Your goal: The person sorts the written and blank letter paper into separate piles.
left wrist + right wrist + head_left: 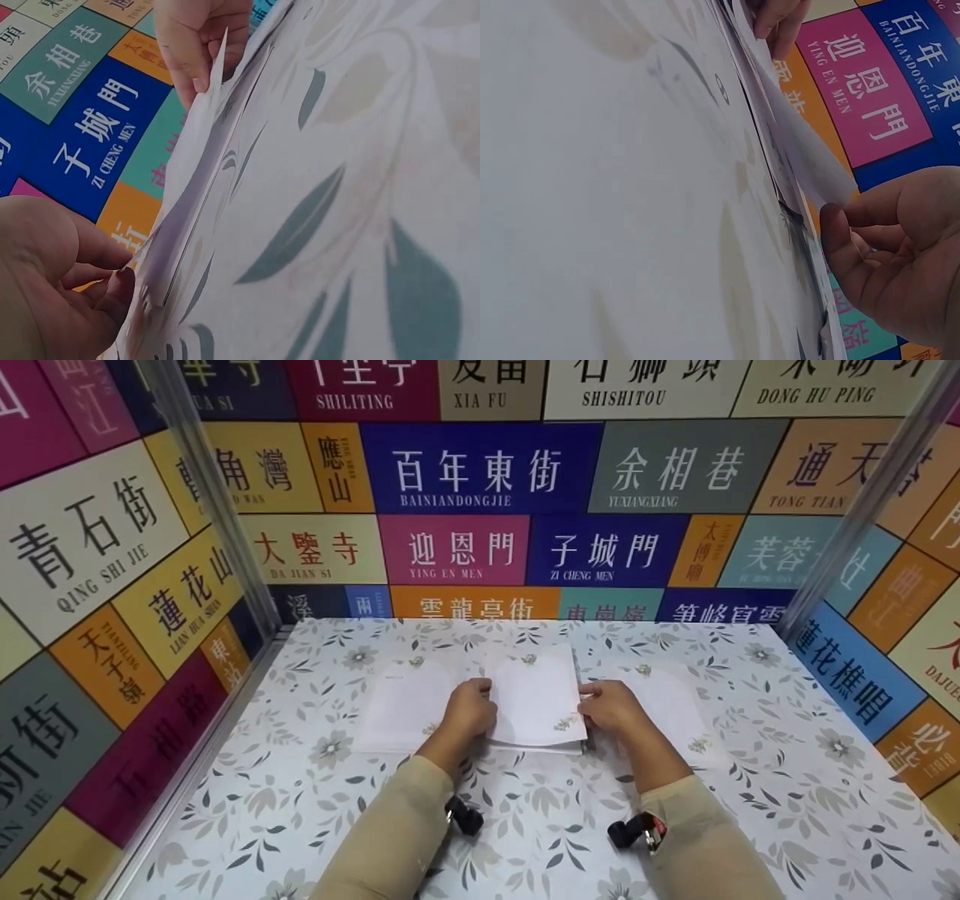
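A white sheet of paper (534, 697) with small printed plant sprigs is held between both hands at the middle of the table. My left hand (471, 709) pinches its left edge. At the opposite edge, my right hand (611, 706) pinches the paper between thumb and fingers. The left wrist view shows the sheet (196, 142) bowed, its near edge raised off what lies beneath. In the right wrist view, the right thumb and fingertips (836, 225) meet at a corner of the paper. More paper shows under the lifted sheet, though how much cannot be told.
Similar printed sheets lie flat on either side, one left (405, 705) and one right (664, 712). A leaf-patterned cloth (525, 825) covers the table. Panels (480, 472) with coloured street-name signs stand around its back and sides.
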`<state>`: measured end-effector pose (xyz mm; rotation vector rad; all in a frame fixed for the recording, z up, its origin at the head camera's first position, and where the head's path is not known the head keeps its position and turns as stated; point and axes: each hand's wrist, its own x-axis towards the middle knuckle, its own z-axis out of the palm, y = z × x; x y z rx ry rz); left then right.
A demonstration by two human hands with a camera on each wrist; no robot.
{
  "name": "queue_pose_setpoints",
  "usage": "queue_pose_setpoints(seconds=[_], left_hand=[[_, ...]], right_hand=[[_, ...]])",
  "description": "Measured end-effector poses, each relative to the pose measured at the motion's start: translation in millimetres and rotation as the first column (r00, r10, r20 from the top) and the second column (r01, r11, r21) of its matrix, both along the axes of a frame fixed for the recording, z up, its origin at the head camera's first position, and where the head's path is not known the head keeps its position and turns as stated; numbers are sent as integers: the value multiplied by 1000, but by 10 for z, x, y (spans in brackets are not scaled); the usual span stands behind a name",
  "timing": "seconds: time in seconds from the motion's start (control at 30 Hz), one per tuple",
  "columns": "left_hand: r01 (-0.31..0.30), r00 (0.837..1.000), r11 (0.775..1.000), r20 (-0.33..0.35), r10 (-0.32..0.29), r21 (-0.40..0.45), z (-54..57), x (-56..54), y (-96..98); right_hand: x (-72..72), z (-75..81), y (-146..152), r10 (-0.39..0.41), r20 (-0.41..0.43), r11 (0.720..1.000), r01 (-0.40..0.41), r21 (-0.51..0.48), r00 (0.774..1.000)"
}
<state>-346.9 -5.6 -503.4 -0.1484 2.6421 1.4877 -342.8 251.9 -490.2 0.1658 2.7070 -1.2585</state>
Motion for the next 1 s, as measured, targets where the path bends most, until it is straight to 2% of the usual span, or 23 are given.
queue_pose_setpoints(seconds=[0.17,0.43,0.57,0.7,0.8,0.87,1.0], left_hand=[[10,1000,1000,-18,-10,-9,24,13,67],[19,997,1000,-78,-19,-3,43,7,176],[28,996,999,-80,-25,37,49,3,271],[61,993,995,-109,-51,81,54,16,402],[72,993,991,-104,-60,113,63,24,519],[69,996,989,-69,-61,128,82,34,610],[89,996,990,-34,-86,111,116,47,828]], right_hand=[[15,35,61,-31,-17,999,31,-22,999],[44,102,206,-77,17,990,78,-113,997],[75,115,327,-85,0,987,85,-136,996],[116,119,496,-89,-14,984,86,-157,996],[146,110,623,-93,-17,982,89,-167,996],[176,106,717,-90,-21,985,86,-149,996],[250,117,942,-92,-23,988,88,-125,996]])
